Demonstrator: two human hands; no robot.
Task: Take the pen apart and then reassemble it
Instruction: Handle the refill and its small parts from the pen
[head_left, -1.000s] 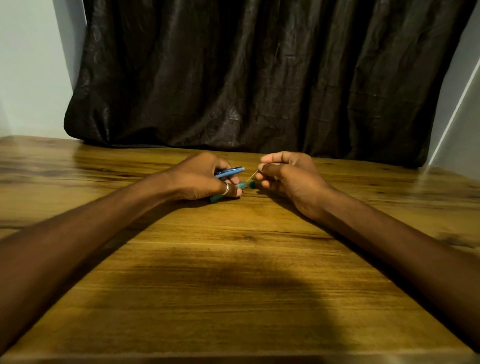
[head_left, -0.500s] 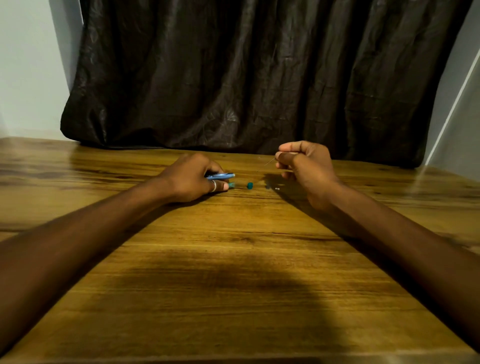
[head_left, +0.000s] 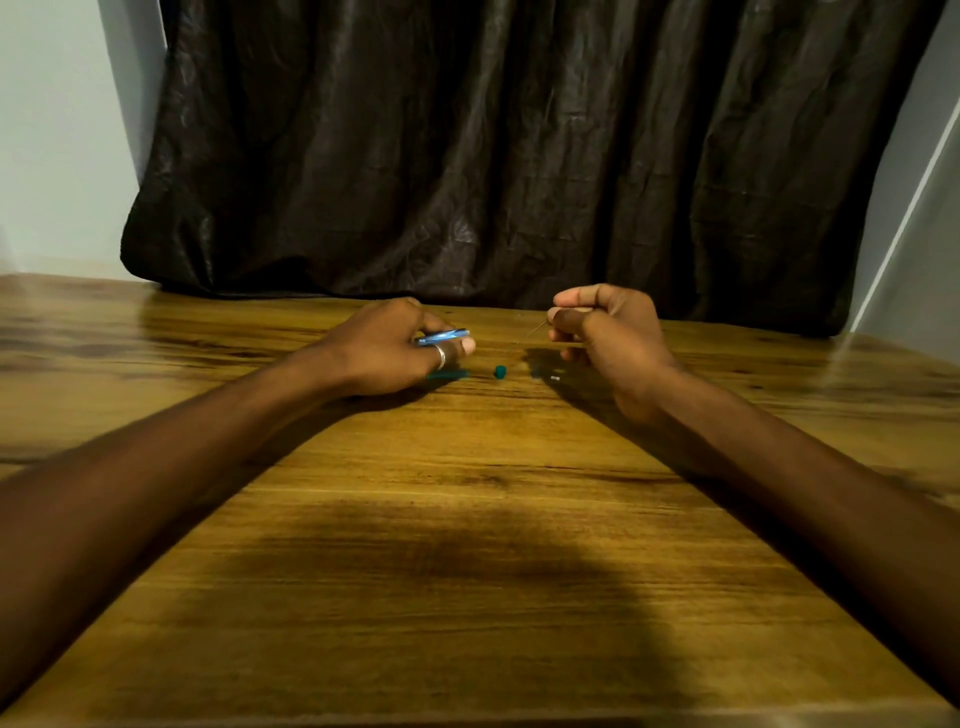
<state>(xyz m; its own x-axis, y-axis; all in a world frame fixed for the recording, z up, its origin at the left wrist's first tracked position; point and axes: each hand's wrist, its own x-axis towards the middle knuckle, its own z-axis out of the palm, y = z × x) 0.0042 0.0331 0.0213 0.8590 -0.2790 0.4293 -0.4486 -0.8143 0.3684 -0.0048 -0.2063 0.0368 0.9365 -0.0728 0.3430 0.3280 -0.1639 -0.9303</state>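
I think I am halfway: my left hand (head_left: 395, 345) grips the blue pen tube (head_left: 442, 336), my right hand (head_left: 605, 332) pinches the thin refill (head_left: 532, 332), and a small green cap (head_left: 500, 371) lies on the table (head_left: 467, 519) between them, so putting it together is left.

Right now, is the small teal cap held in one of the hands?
No, the small teal cap lies alone on the wooden table, between the left hand and right hand.

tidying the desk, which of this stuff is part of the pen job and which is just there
Part of the job:
- blue pen barrel in left hand
- thin refill in right hand
- small teal cap
- teal piece
- tiny bits, too small to identify

Just there:
- wooden table
- dark curtain
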